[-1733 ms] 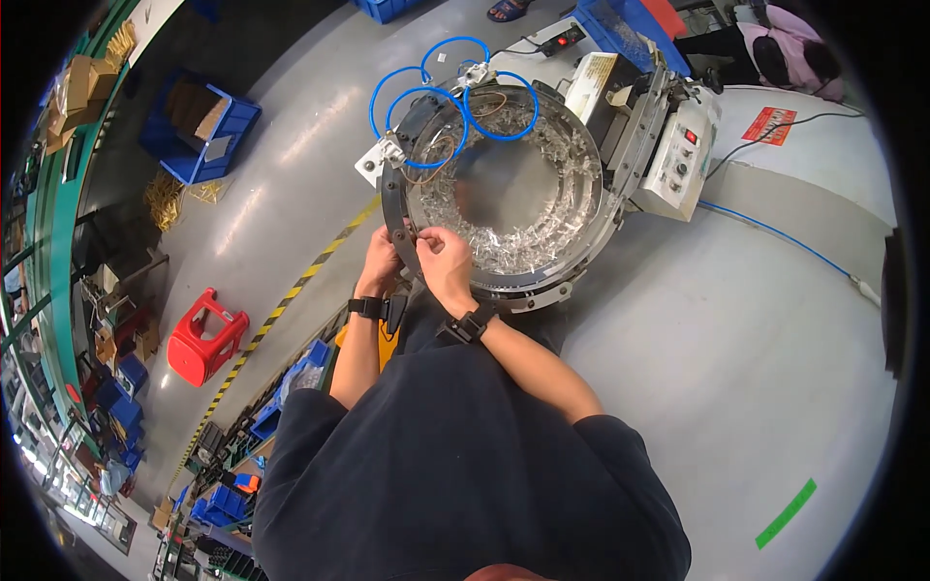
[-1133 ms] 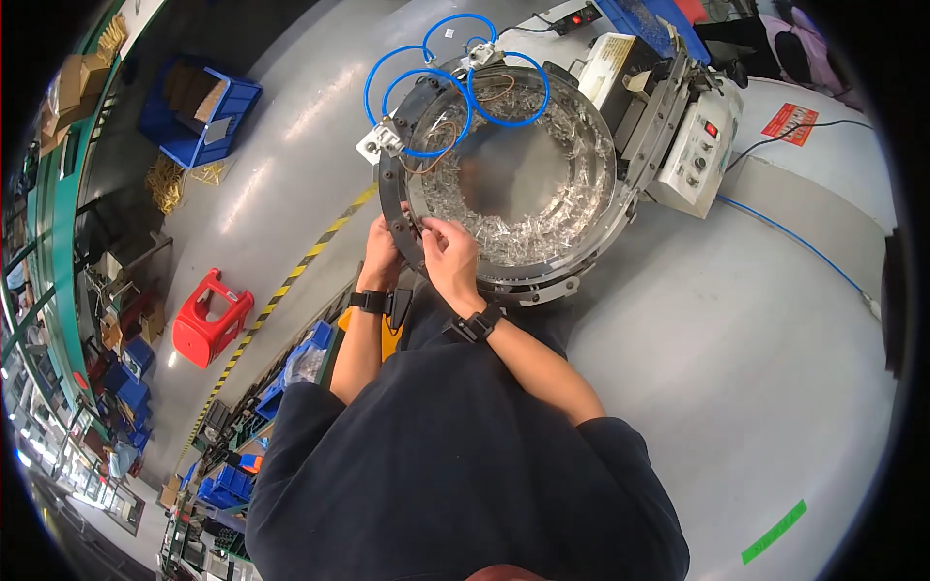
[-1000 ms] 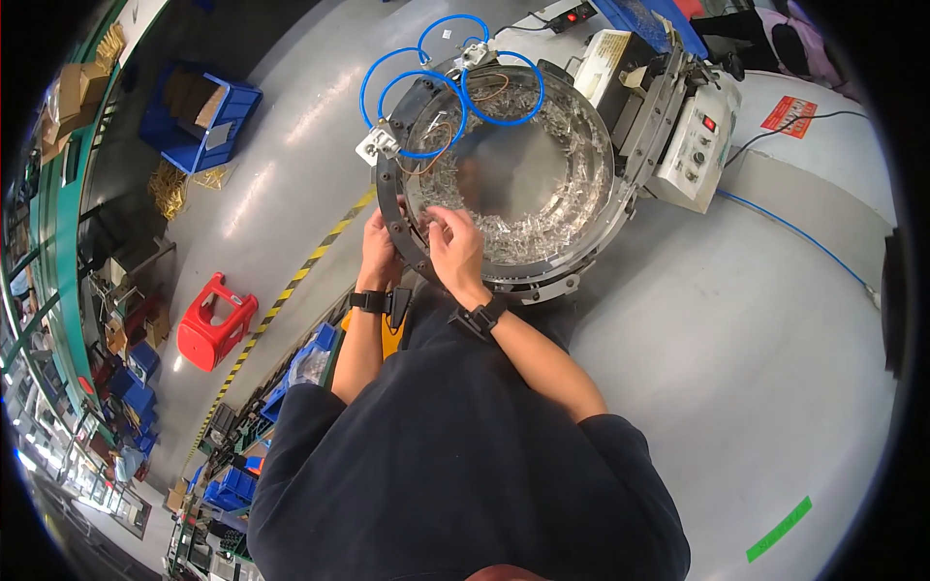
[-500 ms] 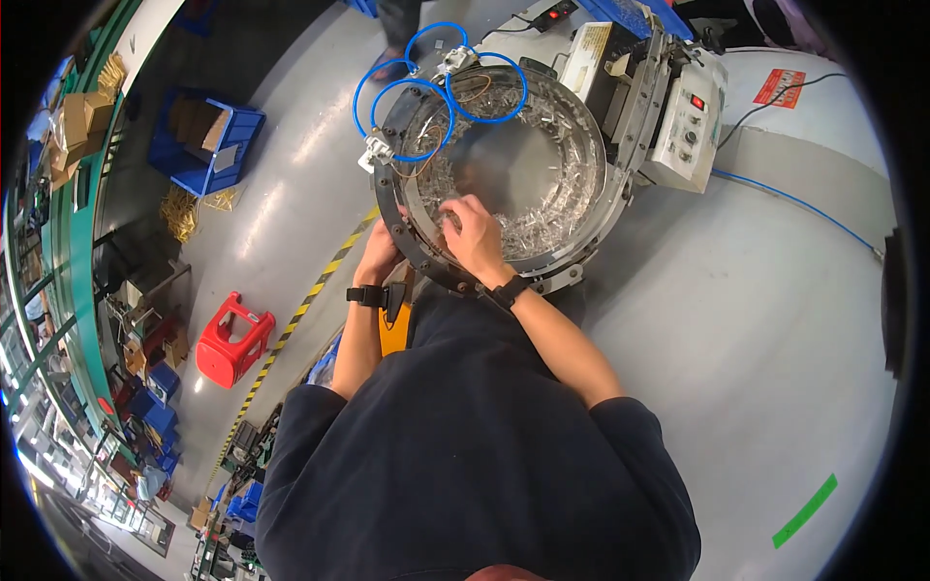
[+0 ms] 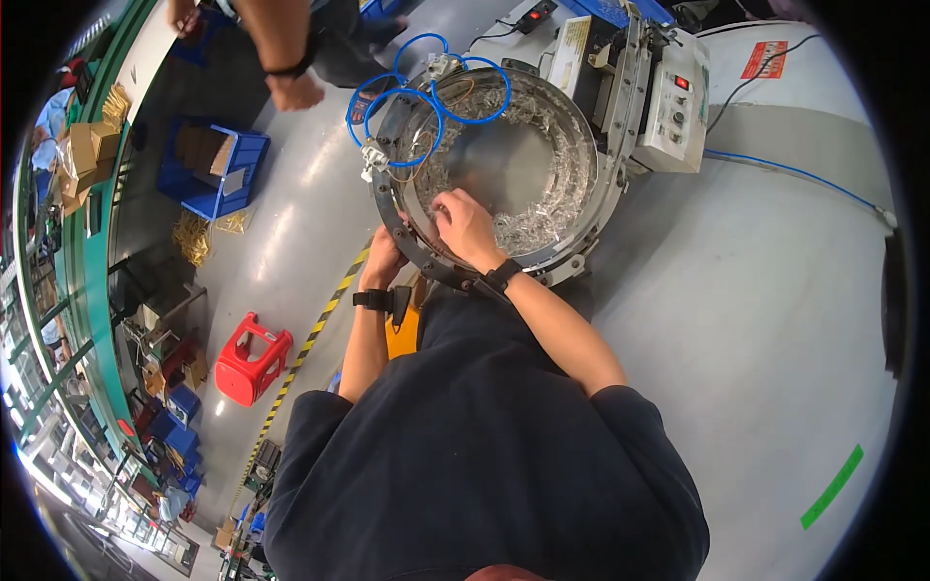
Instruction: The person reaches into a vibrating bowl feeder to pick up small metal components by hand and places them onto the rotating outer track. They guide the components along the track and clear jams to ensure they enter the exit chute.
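Note:
A round vibratory bowl feeder (image 5: 598,184) stands in front of me, with many small shiny parts (image 5: 538,225) heaped in a ring around its smooth centre. My right hand (image 5: 465,230) reaches over the near rim to the left inner wall. Its fingers are curled closed, and whatever is in them is hidden. Against the outside of the dark rim, at the near left, is my left hand (image 5: 385,257); the rim hides most of its fingers. Coiled blue air hoses (image 5: 426,126) loop over the bowl's far left edge, joined to pale fittings.
A control box (image 5: 673,118) with a red switch adjoins the feeder's right side. On the floor at left are a red stool (image 5: 254,358), yellow-black tape (image 5: 315,334) and a blue bin (image 5: 218,198). Another person's arm (image 5: 276,39) shows at the top left.
Another person's arms have come into view at the top left. My right hand stays at the bowl's inner wall with slightly shifted fingers; my left remains at the rim. The whole view has shifted slightly.

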{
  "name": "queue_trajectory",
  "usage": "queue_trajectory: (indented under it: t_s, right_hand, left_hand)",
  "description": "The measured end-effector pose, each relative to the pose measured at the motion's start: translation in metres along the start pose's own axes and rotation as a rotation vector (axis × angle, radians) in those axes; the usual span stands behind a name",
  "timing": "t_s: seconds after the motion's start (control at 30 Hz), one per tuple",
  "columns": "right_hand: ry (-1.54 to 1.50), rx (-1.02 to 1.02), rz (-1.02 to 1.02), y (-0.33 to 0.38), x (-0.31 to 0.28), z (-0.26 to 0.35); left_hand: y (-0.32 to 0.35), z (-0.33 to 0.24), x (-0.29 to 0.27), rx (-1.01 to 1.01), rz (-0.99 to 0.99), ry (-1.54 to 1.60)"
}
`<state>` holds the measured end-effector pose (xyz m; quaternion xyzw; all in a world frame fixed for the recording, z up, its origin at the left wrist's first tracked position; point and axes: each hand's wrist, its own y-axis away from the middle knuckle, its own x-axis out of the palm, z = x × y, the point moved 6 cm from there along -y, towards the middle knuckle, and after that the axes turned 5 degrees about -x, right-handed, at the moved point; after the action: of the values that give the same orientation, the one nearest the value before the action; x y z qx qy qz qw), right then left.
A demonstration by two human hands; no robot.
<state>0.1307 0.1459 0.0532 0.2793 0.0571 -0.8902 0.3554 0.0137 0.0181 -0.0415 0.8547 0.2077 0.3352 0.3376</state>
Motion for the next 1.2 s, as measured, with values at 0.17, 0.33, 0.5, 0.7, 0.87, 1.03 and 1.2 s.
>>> queue_trajectory:
  t_s: [0.17,0.33,0.5,0.7,0.87,1.03,1.2]
  right_hand:
    - [-0.043,0.078,-0.075,-0.001,-0.007,0.006]
    - [-0.163,0.012,-0.013,-0.008,0.013,0.009]
    - [-0.133,0.019,-0.038,-0.006,0.018,0.005]
    - [-0.137,-0.011,-0.119,-0.022,0.005,0.012]
    - [0.015,0.04,-0.073,-0.022,0.011,-0.005]
    - [-0.067,0.097,-0.189,-0.017,-0.001,0.005]
    - [-0.105,0.068,-0.089,-0.012,0.016,0.005]
  left_hand:
    - [0.015,-0.025,0.019,-0.046,-0.091,-0.019]
    - [0.004,-0.025,0.019,0.009,-0.058,-0.068]
    - [-0.004,-0.012,0.004,0.044,-0.062,-0.04]
    - [0.006,-0.039,0.026,0.021,-0.063,-0.053]
    - [-0.008,-0.036,0.011,0.018,-0.106,-0.035]
    - [-0.008,-0.035,0.012,0.041,-0.055,-0.064]
    - [-0.006,-0.04,0.017,0.058,-0.03,-0.097]
